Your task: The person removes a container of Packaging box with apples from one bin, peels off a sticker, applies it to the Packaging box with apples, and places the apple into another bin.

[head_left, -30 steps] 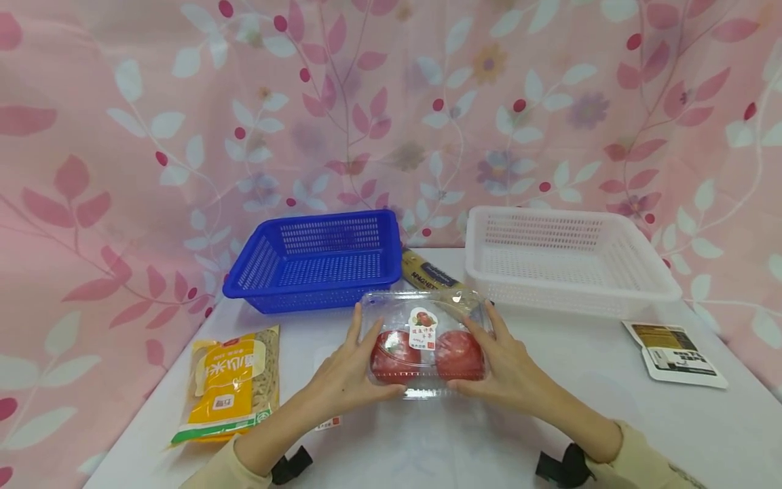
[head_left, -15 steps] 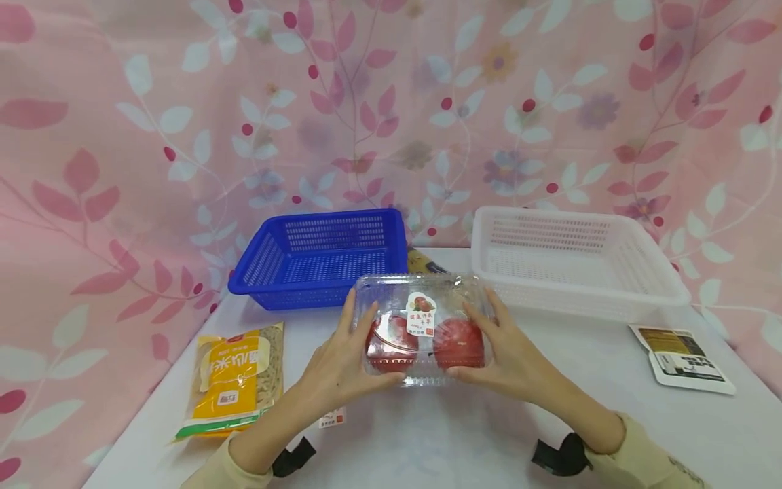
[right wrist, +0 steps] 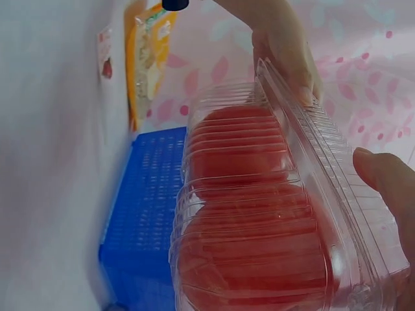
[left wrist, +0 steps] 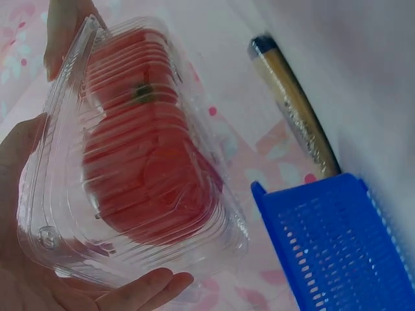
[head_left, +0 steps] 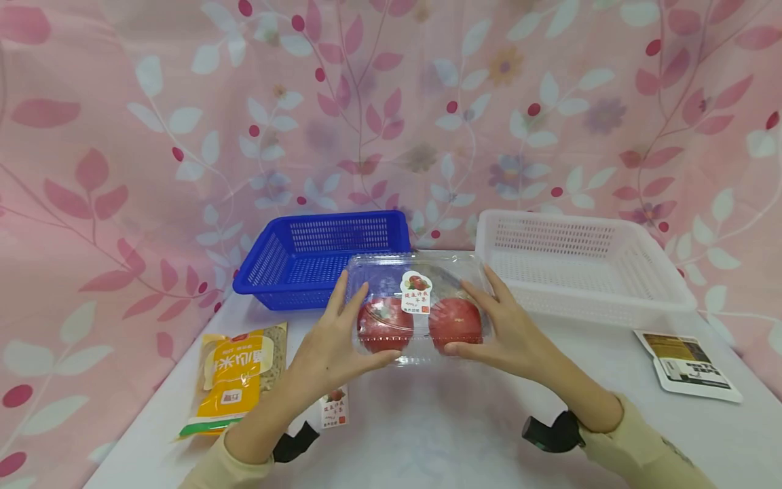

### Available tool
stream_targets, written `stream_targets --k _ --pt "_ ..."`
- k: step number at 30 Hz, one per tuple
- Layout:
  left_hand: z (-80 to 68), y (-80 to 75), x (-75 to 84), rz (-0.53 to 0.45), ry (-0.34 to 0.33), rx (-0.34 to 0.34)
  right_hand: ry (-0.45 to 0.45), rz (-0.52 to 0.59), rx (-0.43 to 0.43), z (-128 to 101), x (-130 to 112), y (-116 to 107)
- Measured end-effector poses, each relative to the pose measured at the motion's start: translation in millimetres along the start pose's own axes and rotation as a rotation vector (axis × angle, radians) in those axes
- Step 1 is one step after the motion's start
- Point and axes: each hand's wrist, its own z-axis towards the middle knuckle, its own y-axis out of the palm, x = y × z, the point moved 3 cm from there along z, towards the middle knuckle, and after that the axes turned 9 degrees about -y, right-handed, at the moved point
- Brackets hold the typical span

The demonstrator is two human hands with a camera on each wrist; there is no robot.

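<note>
A clear plastic clamshell box [head_left: 449,272] holds two red apples [head_left: 455,322] and carries a white label [head_left: 417,302] with a fruit picture. Both hands grip it from its sides, raised over the table. My left hand [head_left: 332,345] has its thumb along the near lower edge and its fingers round the left side. Opposite it, my right hand [head_left: 516,333] grips the right side, thumb at the near edge. In the left wrist view the box's ribbed plastic [left wrist: 149,155] shows the apples from beneath.
Behind the box stand a blue basket [head_left: 293,299] at left and a white basket [head_left: 586,302] at right. A yellow food bag [head_left: 235,380] and a small printed card [head_left: 334,411] lie at left. A flat pouch [head_left: 690,367] lies far right. A spaghetti packet [left wrist: 295,103] lies beside the blue basket.
Both hands have lifted the apple box upward in the head view; it now overlaps the blue basket's corner and hides the spaghetti packet. More of the printed card shows. The view has shifted slightly.
</note>
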Motion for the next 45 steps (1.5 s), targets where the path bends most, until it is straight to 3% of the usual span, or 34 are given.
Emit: stream_targets --k 23,30,37,45 --pt "43.9 -47.5 -39.3 -0.123 -0.049 0.031 -0.031 0.033 -0.02 75.4 -16.5 9.9" --pt "57.7 -53.2 -65.3 -0.17 -0.059 0.076 -0.022 0.035 -0.025 104.1 -20.5 23.9" --pt "77.5 -56.9 -86.1 -0.138 -0.054 0.066 0.021 0.052 -0.02 134.4 -12.4 42.7" --pt "102.9 -56.1 -107.7 -0.133 -0.096 0.033 0.041 0.077 -0.035 165.6 1.7 61.3"
